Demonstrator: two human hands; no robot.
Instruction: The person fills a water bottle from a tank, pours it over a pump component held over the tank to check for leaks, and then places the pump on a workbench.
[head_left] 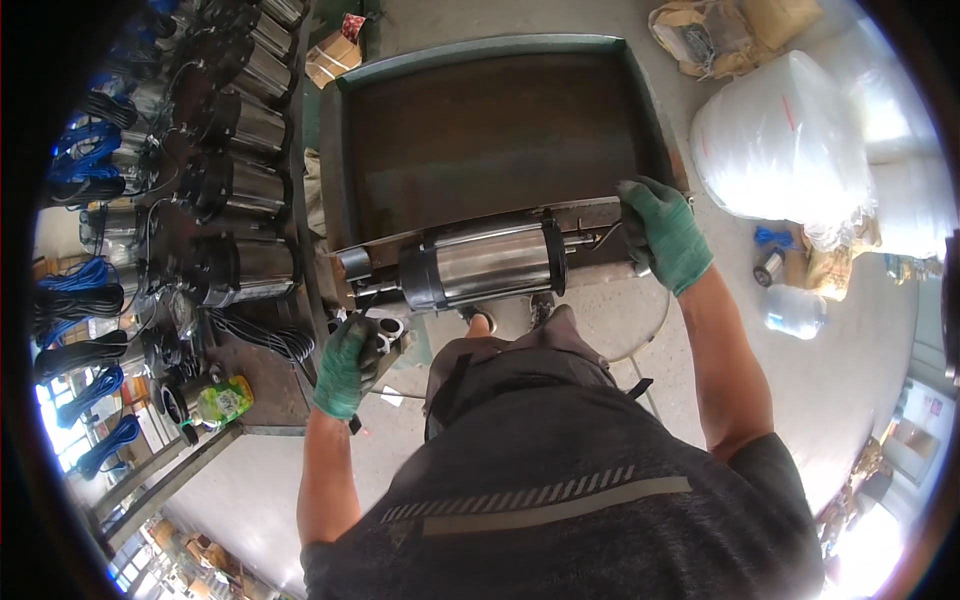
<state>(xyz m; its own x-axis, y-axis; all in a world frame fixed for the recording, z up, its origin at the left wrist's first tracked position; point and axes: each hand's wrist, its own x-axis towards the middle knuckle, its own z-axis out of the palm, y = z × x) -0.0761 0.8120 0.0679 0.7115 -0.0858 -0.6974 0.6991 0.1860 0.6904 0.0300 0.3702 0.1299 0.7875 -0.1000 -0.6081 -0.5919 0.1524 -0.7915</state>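
1. A shiny metal pump [485, 262] with a black band lies on its side across the near edge of a big dark tray [480, 130]; it sits near the middle of the view, just toward 12 o'clock from the person's body.
2. The left hand [348, 365], in a green glove, is at 7 o'clock from the pump; its fingers are curled tight around a small metal part [388, 330] just below the pump's left end.
3. The right hand [660, 232], also in a green glove, is at 3 o'clock from the pump; its fingers are closed around the thin rods [592, 240] sticking out of the pump's right end.
4. A row of more shiny pumps [245, 190] stands at 9 o'clock; blue and black cables [85, 300] lie past them.
5. A green drink bottle [222, 400] lies at 8 o'clock; a big white bag [780, 140] sits at 2 o'clock.
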